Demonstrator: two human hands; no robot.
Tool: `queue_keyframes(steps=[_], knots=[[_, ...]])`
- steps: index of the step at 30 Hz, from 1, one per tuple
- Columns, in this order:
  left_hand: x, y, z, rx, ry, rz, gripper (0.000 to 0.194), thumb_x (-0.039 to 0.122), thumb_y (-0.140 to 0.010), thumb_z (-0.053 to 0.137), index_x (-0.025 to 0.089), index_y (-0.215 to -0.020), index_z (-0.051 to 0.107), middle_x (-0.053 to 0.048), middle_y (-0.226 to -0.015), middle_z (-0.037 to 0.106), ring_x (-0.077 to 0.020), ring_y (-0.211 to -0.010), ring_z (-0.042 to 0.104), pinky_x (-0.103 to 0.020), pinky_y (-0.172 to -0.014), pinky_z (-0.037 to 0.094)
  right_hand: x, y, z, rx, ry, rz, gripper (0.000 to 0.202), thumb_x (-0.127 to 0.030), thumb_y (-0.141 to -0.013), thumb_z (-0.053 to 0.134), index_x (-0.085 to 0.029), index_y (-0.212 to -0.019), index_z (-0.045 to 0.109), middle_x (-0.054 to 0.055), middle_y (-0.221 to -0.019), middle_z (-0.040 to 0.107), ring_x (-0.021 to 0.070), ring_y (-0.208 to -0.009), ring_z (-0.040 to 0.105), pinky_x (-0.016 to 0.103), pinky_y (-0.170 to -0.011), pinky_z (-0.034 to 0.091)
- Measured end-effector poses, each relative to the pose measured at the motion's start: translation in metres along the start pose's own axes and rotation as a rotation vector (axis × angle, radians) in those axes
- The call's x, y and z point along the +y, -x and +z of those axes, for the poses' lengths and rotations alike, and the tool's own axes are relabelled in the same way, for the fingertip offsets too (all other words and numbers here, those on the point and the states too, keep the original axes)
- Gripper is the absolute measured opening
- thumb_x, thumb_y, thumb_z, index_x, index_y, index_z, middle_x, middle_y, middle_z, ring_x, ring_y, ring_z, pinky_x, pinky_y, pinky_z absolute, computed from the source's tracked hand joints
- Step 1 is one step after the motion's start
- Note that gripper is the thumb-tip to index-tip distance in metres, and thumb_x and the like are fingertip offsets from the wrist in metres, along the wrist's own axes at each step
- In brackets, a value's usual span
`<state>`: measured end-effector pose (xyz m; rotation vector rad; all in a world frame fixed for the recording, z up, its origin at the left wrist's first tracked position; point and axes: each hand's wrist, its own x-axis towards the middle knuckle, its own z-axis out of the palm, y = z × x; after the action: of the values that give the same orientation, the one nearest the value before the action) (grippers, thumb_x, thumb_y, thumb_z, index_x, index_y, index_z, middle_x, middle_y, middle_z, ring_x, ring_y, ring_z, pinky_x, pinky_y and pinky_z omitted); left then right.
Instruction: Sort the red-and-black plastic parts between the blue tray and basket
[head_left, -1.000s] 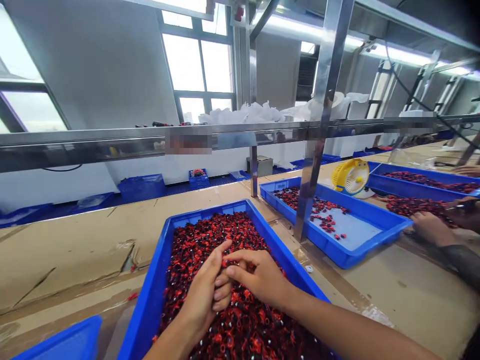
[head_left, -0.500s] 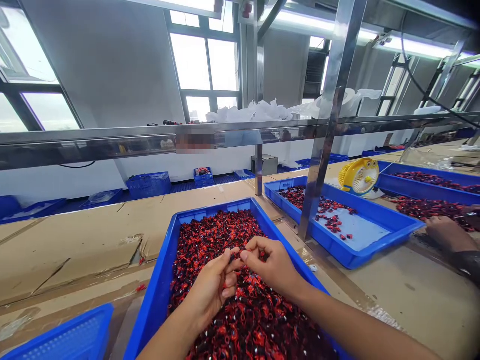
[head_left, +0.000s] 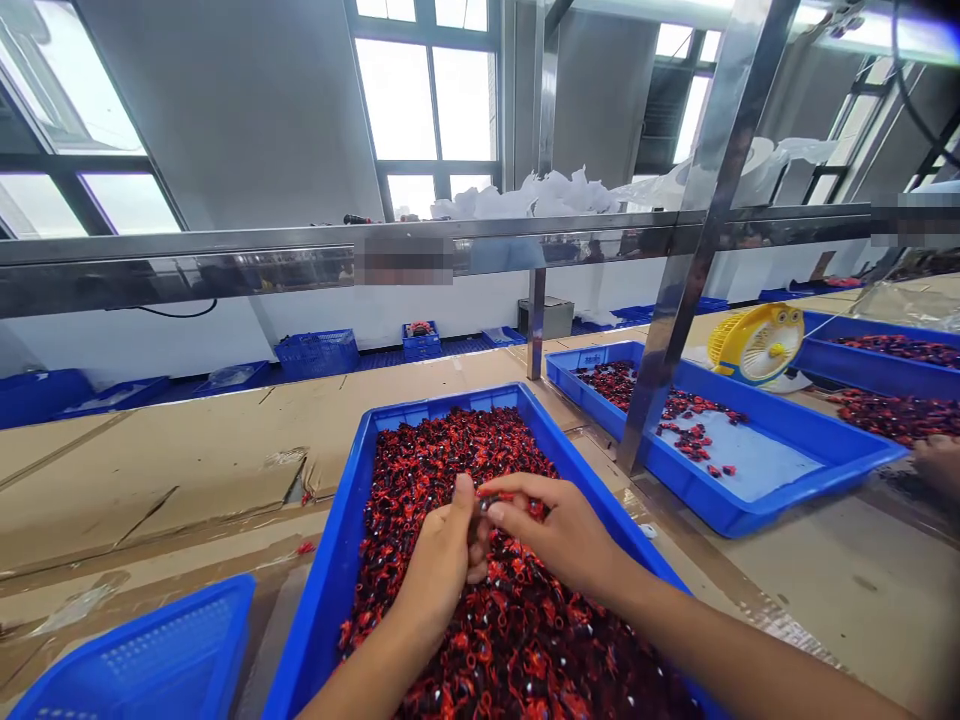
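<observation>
A long blue tray point(head_left: 341, 510) stands before me, filled with small red and black parts point(head_left: 450, 450). Over the middle of this heap my left hand point(head_left: 446, 545) has its thumb up and its fingers curled inward. My right hand point(head_left: 555, 520) meets it from the right, thumb and forefinger closed around a small dark part point(head_left: 486, 505). The fingertips of both hands nearly touch at that part. Whatever the curled left fingers hold is hidden or too small to make out.
A second blue tray point(head_left: 795, 430) with scattered parts stands right, behind a metal post point(head_left: 675, 320). Beyond it are a yellow fan point(head_left: 757, 343) and another person's hand point(head_left: 937, 465). A blue basket point(head_left: 150, 650) lies front left. A metal rail point(head_left: 285, 265) crosses above the table.
The view has shifted, so the trays and post appear farther right. My left thumb has risen and its fingers have curled in more. The other person's hand has moved toward the right edge.
</observation>
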<state>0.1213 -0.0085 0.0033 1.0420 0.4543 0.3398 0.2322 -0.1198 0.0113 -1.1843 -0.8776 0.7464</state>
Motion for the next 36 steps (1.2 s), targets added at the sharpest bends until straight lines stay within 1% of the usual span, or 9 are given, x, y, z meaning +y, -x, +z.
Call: queue_keyframes(steps=[3, 6, 9, 14, 17, 20, 26, 33, 36], knots=[[0.007, 0.003, 0.003, -0.024, 0.213, -0.113, 0.026, 0.012, -0.079, 0.047, 0.005, -0.096, 0.066, -0.011, -0.083, 0.063, -0.0143, -0.071, 0.061, -0.026, -0.067, 0.054, 0.0, -0.007, -0.014, -0.111, -0.425, 0.25, 0.015, -0.034, -0.084, 0.059, -0.021, -0.091, 0.063, -0.009, -0.053, 0.034, 0.006, -0.038, 0.017, 0.019, -0.033, 0.012], [0.012, 0.0, 0.001, -0.016, 0.252, -0.153, 0.057, -0.008, -0.065, 0.046, -0.001, -0.121, 0.055, -0.018, -0.105, 0.064, -0.0183, -0.095, 0.065, -0.032, -0.093, 0.052, 0.0, -0.014, -0.027, -0.164, -0.524, 0.307, 0.015, -0.033, -0.083, 0.051, -0.02, -0.079, 0.055, -0.009, -0.053, 0.028, 0.006, -0.037, 0.013, 0.017, -0.029, 0.01], [0.014, -0.005, -0.001, -0.009, 0.255, -0.123, 0.05, -0.003, -0.08, 0.051, 0.002, -0.13, 0.048, -0.02, -0.116, 0.062, -0.0218, -0.1, 0.066, -0.033, -0.094, 0.053, 0.001, -0.017, -0.032, -0.193, -0.588, 0.346, 0.014, -0.031, -0.082, 0.05, -0.019, -0.076, 0.053, -0.007, -0.056, 0.033, 0.0052, -0.038, 0.018, 0.016, -0.028, 0.012], [0.019, -0.003, 0.0, -0.006, 0.206, -0.009, 0.04, 0.015, -0.093, 0.052, 0.014, -0.133, 0.046, -0.015, -0.11, 0.067, -0.0141, -0.076, 0.071, -0.025, -0.072, 0.06, 0.003, -0.012, -0.027, -0.225, -0.627, 0.423, 0.022, -0.036, -0.084, 0.047, -0.016, -0.082, 0.056, -0.002, -0.068, 0.046, 0.0046, -0.04, 0.035, 0.013, -0.027, 0.014], [0.021, 0.002, 0.003, -0.104, 0.204, 0.145, 0.037, 0.019, -0.092, 0.055, 0.017, -0.129, 0.048, -0.012, -0.105, 0.069, -0.0185, -0.088, 0.07, -0.031, -0.083, 0.058, 0.009, -0.009, -0.019, -0.228, -0.626, 0.502, 0.032, -0.048, -0.087, 0.047, -0.018, -0.092, 0.057, 0.001, -0.076, 0.054, 0.007, -0.047, 0.047, 0.01, -0.027, 0.019], [0.022, 0.008, 0.003, -0.219, 0.243, 0.237, 0.032, 0.01, -0.089, 0.058, 0.02, -0.118, 0.055, -0.006, -0.105, 0.068, -0.0197, -0.101, 0.066, -0.033, -0.091, 0.054, 0.016, -0.006, -0.01, -0.249, -0.615, 0.589, 0.042, -0.059, -0.086, 0.046, -0.019, -0.093, 0.056, 0.002, -0.079, 0.058, 0.0084, -0.047, 0.051, 0.01, -0.026, 0.024], [0.023, 0.014, 0.001, -0.338, 0.36, 0.148, 0.036, -0.004, -0.084, 0.051, 0.023, -0.105, 0.061, -0.003, -0.103, 0.068, -0.0133, -0.086, 0.068, -0.031, -0.083, 0.056, 0.025, 0.0, 0.015, -0.402, -0.619, 0.787, 0.063, -0.072, -0.084, 0.034, -0.013, -0.081, 0.056, 0.005, -0.064, 0.059, 0.0109, -0.038, 0.05, 0.015, -0.021, 0.03], [0.014, 0.006, 0.002, -0.347, 0.423, 0.054, 0.046, -0.005, -0.081, 0.047, 0.022, -0.118, 0.051, -0.005, -0.109, 0.067, -0.0211, -0.108, 0.064, -0.043, -0.105, 0.042, 0.033, 0.006, 0.026, -0.379, -0.652, 0.841, 0.069, -0.078, -0.082, 0.022, -0.016, -0.079, 0.053, 0.006, -0.064, 0.061, 0.0119, -0.036, 0.051, 0.018, -0.021, 0.035], [0.012, 0.007, 0.005, -0.366, 0.364, 0.093, 0.047, -0.004, -0.081, 0.048, 0.022, -0.12, 0.047, -0.007, -0.116, 0.064, -0.0251, -0.121, 0.055, -0.046, -0.111, 0.034, 0.035, 0.004, 0.025, -0.398, -0.642, 0.858, 0.069, -0.074, -0.085, 0.017, -0.015, -0.079, 0.054, 0.006, -0.062, 0.06, 0.0144, -0.036, 0.054, 0.02, -0.021, 0.037]])
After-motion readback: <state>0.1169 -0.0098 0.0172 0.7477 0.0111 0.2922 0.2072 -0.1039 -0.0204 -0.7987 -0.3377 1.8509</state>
